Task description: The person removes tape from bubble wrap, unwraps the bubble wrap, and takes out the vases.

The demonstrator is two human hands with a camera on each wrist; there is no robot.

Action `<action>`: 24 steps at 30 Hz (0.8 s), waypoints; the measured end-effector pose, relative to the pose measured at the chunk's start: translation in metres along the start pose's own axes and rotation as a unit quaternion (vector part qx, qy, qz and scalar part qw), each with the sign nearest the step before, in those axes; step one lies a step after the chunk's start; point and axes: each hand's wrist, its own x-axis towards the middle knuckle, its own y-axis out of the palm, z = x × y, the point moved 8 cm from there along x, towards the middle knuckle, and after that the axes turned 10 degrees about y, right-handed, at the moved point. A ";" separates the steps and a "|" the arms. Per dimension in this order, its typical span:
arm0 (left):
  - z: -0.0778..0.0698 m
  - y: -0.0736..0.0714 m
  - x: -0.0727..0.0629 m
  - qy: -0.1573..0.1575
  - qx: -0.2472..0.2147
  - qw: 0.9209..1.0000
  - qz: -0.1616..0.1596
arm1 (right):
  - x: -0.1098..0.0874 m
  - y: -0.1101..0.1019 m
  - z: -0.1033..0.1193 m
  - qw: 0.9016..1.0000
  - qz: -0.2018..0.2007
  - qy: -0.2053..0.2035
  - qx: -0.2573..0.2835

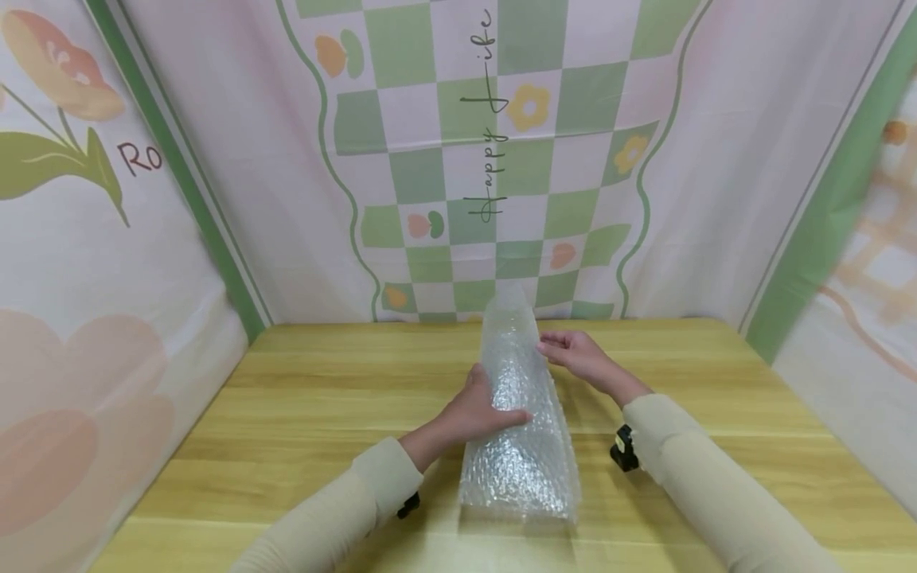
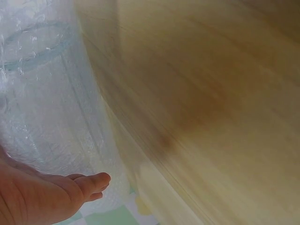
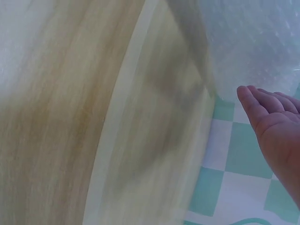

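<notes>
Bubble wrap [image 1: 517,461] runs front to back, midway between the surface's [image 1: 308,414] left and right edges; round-rimmed container [image 2: 51,91] inside. Left hand [image 1: 469,410] on its left side; right hand [image 1: 583,358] at its right, nearer the back edge. Cloth [image 1: 469,103] behind the back edge.

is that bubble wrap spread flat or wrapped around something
Wrapped around something, it seems: the left wrist view shows a round rim through the bubble wrap; of what, I cannot tell.

Bubble wrap [image 1: 519,469]: clear, silvery glare, bubble-dotted. Table [image 1: 322,398]: yellow-tan, wood grain. Backdrop [image 1: 526,175] past table's far edge: green/white checks, orange/yellow floral motifs. Cloth [image 1: 79,270] off left edge: white, pink floral print. Sleeves [image 1: 322,509]: plain cream.
</notes>
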 end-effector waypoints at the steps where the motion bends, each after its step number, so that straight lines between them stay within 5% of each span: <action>1: 0.000 0.000 0.000 0.000 0.000 1.000 0.000 | 0.001 0.000 0.000 1.000 0.003 -0.001 0.004; 15: -0.003 0.000 -0.001 -0.002 0.009 1.000 0.000 | 0.005 0.000 -0.003 0.999 0.020 0.010 0.043; 24: -0.002 0.000 0.000 -0.003 0.005 1.000 -0.001 | 0.004 0.001 0.006 0.999 -0.001 -0.003 -0.045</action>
